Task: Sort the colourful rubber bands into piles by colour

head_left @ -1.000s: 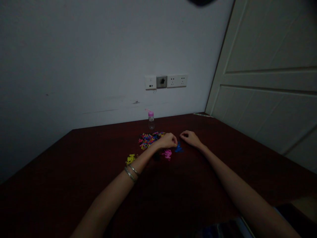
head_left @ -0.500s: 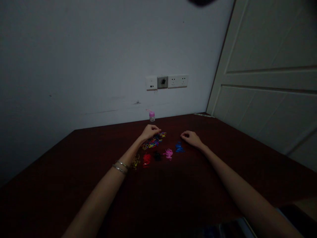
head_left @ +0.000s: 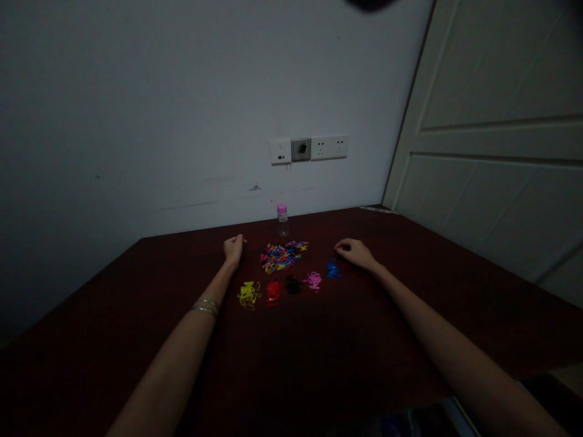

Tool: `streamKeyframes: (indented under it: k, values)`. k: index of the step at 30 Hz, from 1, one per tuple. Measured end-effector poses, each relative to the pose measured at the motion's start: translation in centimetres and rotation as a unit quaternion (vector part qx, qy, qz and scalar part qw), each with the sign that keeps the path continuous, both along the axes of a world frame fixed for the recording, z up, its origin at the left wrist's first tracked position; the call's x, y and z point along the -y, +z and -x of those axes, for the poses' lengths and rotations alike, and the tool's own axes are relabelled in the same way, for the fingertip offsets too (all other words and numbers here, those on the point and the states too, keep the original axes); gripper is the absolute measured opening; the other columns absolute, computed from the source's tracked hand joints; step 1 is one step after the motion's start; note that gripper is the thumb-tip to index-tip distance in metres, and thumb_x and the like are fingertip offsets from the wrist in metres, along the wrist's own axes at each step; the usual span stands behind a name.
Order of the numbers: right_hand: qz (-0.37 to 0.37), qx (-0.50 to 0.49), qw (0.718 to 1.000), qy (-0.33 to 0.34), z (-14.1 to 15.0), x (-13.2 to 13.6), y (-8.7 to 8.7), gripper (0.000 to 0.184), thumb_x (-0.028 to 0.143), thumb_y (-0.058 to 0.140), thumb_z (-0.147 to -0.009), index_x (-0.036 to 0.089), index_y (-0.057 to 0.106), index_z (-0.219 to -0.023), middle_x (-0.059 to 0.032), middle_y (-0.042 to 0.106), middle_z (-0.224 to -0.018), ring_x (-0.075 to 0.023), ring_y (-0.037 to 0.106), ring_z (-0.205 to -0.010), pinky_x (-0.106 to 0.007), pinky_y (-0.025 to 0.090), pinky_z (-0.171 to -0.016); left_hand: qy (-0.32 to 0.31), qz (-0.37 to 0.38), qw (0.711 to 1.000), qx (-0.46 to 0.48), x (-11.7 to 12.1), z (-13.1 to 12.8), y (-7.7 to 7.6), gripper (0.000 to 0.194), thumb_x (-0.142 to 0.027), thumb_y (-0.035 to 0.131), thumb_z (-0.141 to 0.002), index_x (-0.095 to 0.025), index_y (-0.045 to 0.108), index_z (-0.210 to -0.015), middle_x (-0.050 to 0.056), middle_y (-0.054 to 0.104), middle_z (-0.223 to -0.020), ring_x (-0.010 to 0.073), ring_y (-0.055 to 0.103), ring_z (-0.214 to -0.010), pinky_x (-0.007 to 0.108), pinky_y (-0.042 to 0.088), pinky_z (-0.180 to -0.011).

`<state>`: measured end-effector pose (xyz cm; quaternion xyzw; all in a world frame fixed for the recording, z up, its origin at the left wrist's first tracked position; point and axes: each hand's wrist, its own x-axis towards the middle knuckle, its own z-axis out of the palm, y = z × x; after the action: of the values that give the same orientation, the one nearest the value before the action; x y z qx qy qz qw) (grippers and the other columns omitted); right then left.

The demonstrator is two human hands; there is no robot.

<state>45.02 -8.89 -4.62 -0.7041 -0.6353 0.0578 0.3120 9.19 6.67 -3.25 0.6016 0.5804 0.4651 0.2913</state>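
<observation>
A mixed heap of coloured rubber bands (head_left: 280, 257) lies on the dark red table. Left of it rests my left hand (head_left: 234, 247), fingers curled closed; whether anything is inside them is hidden. My right hand (head_left: 355, 252) lies right of the heap with thumb and fingers pinched together; what they hold, if anything, cannot be made out. Just beside it is a small pile of blue rubber bands (head_left: 333, 270). Single-colour piles line up nearer me: yellow rubber bands (head_left: 249, 295), red rubber bands (head_left: 273, 292), black rubber bands (head_left: 293, 284) and pink rubber bands (head_left: 314, 281).
Behind the heap stands a clear bottle with a pink cap (head_left: 282, 220). A wall with a row of sockets (head_left: 310, 149) rises at the back, and a pale panelled door (head_left: 483, 200) is on the right. The table (head_left: 328, 352) extends toward me.
My left hand has moved left, off the mixed heap, uncovering it, the yellow pile and the lower part of the bottle. My right hand has stayed almost in place.
</observation>
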Motion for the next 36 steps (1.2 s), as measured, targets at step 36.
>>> streamKeyframes:
  k: [36]
  values:
    - [0.015, 0.233, 0.962, 0.139, 7.0, -4.1, 2.6, 0.018, 0.028, 0.048, -0.082, 0.02, 0.061, -0.091, -0.0055, 0.055, -0.097, -0.0159, 0.055, -0.084, -0.021, 0.038, -0.061, 0.024, -0.089, 0.994, 0.05, 1.0, -0.3, -0.9, 0.029, -0.034, 0.042, -0.066, -0.016, 0.058, -0.05, 0.0, 0.05, -0.041, 0.0131, 0.047, -0.046, 0.022, 0.033, -0.048]
